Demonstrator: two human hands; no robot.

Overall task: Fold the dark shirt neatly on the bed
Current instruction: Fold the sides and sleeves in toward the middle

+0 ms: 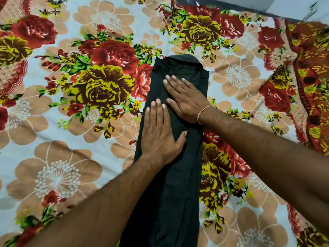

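Observation:
The dark shirt [178, 184] lies on the bed as a long narrow strip, its sides folded in and its collar at the far end. It runs from the middle of the view down to the bottom edge. My left hand [160, 132] lies flat, palm down, on the middle of the strip with fingers together. My right hand [183, 98] rests flat on the shirt just beyond it, fingers spread and pointing left, a thin thread band on its wrist. Neither hand grips the cloth.
The bed is covered by a floral sheet [74, 122] with red, yellow and tan flowers. The sheet's red patterned border [313, 77] runs down the right side. A pale wall or floor [293, 4] shows beyond the bed's far right corner.

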